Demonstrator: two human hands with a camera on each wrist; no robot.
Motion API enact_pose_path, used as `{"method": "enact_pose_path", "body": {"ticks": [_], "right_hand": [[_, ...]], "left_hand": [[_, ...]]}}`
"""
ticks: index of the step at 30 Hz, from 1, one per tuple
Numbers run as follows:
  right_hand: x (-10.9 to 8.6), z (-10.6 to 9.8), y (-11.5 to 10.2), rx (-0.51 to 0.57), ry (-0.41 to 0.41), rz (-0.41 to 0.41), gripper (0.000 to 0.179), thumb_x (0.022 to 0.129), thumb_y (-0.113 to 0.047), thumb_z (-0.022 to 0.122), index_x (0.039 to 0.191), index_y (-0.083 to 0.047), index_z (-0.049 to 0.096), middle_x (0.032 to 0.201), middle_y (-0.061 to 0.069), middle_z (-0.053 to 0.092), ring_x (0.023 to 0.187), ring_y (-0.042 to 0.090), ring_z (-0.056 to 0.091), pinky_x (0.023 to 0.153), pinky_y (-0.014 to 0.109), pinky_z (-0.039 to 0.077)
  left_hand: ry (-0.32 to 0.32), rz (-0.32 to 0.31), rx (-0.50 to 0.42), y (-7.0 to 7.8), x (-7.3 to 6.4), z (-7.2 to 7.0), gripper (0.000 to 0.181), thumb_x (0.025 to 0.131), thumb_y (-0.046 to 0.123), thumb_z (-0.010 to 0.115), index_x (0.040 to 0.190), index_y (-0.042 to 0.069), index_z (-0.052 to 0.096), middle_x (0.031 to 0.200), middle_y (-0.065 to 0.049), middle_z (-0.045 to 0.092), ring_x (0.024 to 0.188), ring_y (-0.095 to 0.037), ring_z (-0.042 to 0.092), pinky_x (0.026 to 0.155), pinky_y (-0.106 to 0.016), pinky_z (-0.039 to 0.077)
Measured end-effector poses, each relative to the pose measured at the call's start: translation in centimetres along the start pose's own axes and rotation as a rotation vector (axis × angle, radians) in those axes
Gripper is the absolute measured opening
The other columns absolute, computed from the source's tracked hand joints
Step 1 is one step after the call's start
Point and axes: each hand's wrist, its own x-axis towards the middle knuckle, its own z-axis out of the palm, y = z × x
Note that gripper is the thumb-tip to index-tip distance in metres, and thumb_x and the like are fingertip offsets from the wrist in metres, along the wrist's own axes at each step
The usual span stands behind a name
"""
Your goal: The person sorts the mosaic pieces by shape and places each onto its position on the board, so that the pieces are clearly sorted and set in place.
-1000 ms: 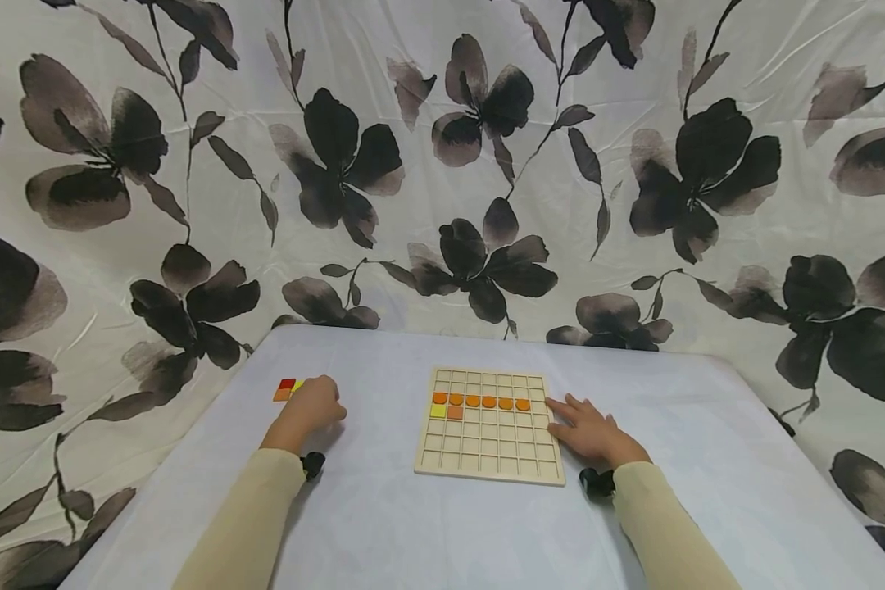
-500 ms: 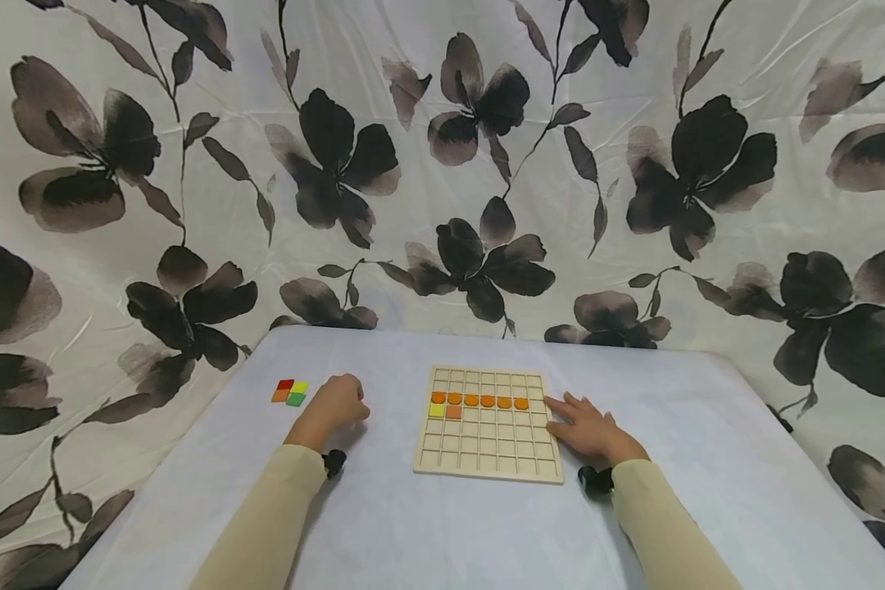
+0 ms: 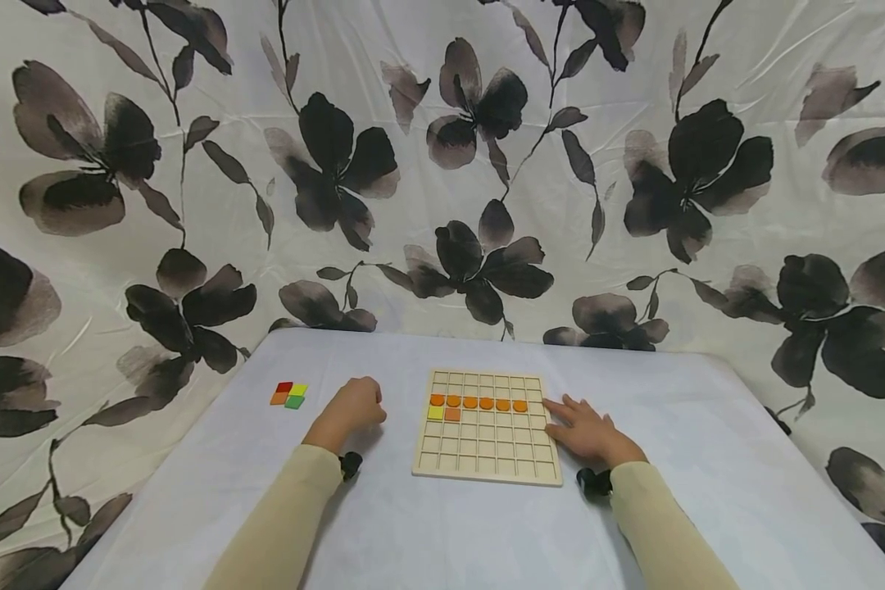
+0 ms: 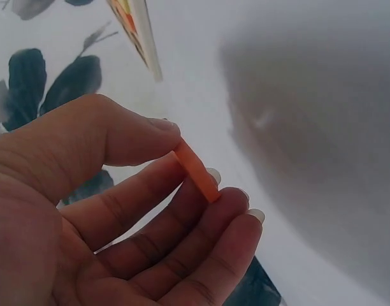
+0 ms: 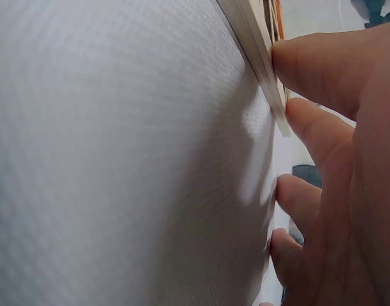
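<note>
My left hand hovers over the white table, left of a wooden grid board. Between thumb and fingertips it pinches a thin orange tile, seen nearly edge-on in the left wrist view, so its outline is hard to tell. My right hand lies at the board's right side, fingers spread; thumb and index finger touch the board's edge in the right wrist view. On the board sits a row of several orange discs. Just under that row's left end are a yellow square tile and an orange square tile.
At the table's left lie a red tile, a yellow tile, an orange tile and a green tile, grouped together. A floral cloth hangs behind the table.
My left hand has moved right, away from the coloured tiles toward the board, carrying the orange tile and uncovering the green one. My right hand stays at the board's edge.
</note>
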Motion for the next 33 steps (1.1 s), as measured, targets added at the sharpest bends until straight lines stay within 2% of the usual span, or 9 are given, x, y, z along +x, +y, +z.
{"method": "enact_pose_path", "body": {"ticks": [13,21,28,33], "right_hand": [[0.1,0.1,0.2,0.004,0.001,0.000,0.057,0.098,-0.045,0.045,0.151,-0.024,0.035,0.159,0.020,0.021,0.145,0.049,0.010,0.109,0.074,0.004],[0.0,0.2,0.1,0.012,0.002,0.002,0.057,0.098,-0.043,0.046,0.151,-0.024,0.035,0.159,0.020,0.021,0.146,0.049,0.009,0.109,0.074,0.003],[-0.2,0.0,0.0,0.005,0.004,-0.006,0.058,0.098,-0.045,0.046,0.150,-0.023,0.036,0.159,0.021,0.022,0.145,0.050,0.010,0.108,0.074,0.004],[-0.2,0.0,-0.1,0.002,0.008,-0.010,0.057,0.098,-0.045,0.045,0.150,-0.022,0.037,0.158,0.021,0.022,0.145,0.051,0.011,0.108,0.074,0.005]], "left_hand": [[0.021,0.067,0.036,2.0,0.4,0.8,0.022,0.083,0.014,0.072,0.100,0.003,0.065,0.084,-0.006,0.063,0.073,-0.020,0.056,0.066,-0.033,0.049],[0.030,0.080,0.035,3.3,0.1,1.1,0.022,0.084,0.014,0.071,0.102,0.003,0.064,0.085,-0.006,0.061,0.075,-0.020,0.055,0.067,-0.032,0.048],[0.043,0.145,0.049,4.3,0.1,1.5,0.019,0.083,0.011,0.070,0.100,0.003,0.066,0.085,-0.005,0.061,0.075,-0.020,0.054,0.067,-0.032,0.048],[0.036,0.162,0.033,5.0,0.1,1.8,0.019,0.083,0.010,0.069,0.101,0.003,0.066,0.087,-0.005,0.062,0.076,-0.020,0.054,0.068,-0.032,0.048]]}}
